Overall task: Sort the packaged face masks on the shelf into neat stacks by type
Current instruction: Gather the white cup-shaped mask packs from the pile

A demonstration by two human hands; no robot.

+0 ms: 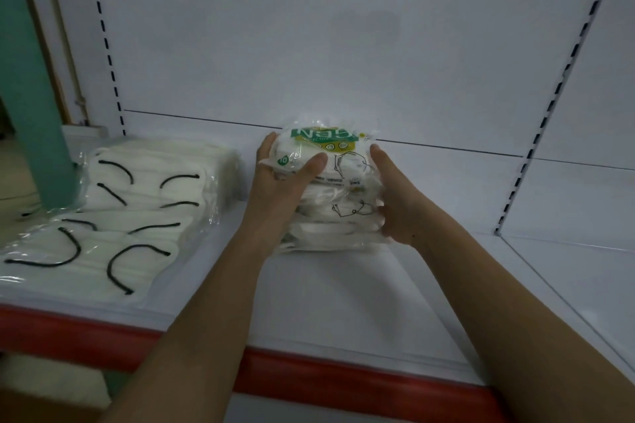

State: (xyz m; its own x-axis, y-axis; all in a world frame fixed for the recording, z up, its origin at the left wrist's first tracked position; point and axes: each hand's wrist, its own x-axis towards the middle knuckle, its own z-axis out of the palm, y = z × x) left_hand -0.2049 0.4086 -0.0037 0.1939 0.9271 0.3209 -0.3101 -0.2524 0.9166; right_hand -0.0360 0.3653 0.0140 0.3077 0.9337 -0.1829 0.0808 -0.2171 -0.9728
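**Two types apart, second stack under squaring**

Sorted into two groups, as far as visible. Toward the left end of the white metal shelf (343,302): clear-wrapped packs of white masks with black ear loops (113,216), laid overlapping from the back panel out to the red front edge (309,374), more a loose spread than a true pile. Near the middle of the shelf, close to the back panel: a stack of clear plastic packs with a green-and-yellow printed label and line drawings of a mask (330,189), standing well apart from the black-loop group.

Held between both hands. Left hand (278,182) against the stack's left side, fingers reaching up the far side and thumb laid across the top pack, gripping it. Right hand (391,203) pressed flat to the right side, fingers mostly straight, little curl showing.

Judged near the end: no stray packs seen on the shelf, right end bare. Likely left: evening the labelled stack's edges, letting go, then tidying the black-loop packs into a squarer pile. Slippery wrappers, so prone to sliding on release.
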